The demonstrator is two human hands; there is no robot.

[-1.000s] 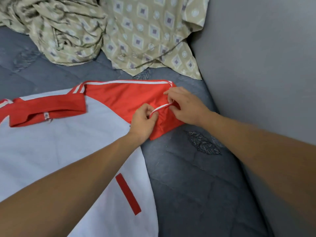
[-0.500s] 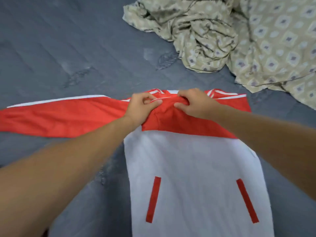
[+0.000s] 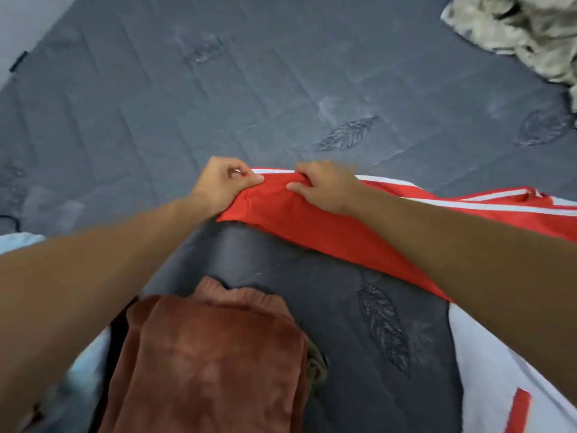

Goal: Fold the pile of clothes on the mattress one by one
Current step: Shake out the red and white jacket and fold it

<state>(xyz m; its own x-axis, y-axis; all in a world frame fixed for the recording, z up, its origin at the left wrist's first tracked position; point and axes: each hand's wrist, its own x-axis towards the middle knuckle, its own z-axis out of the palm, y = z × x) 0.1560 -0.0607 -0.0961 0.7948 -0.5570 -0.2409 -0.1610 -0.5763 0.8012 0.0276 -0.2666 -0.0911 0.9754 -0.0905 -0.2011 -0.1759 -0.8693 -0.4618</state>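
Note:
A red and white jacket (image 3: 487, 348) lies flat on the dark grey mattress (image 3: 218, 98), its white body at the lower right. Its long red sleeve (image 3: 312, 223) with white stripes stretches out to the left. My left hand (image 3: 223, 184) pinches the cuff end of that sleeve. Just right of it, my right hand (image 3: 324, 185) grips the sleeve's top edge. Both forearms reach in from the bottom corners.
A folded rust-brown velvet garment (image 3: 212, 354) tops a stack of clothes at the bottom centre, with pale blue fabric (image 3: 18, 240) under my left arm. A crumpled beige patterned cloth (image 3: 530, 29) sits at the top right corner.
Both hands have travelled from the jacket's right sleeve, over the collar, to the end of the left sleeve. My view has swung left, bringing the brown stack into sight.

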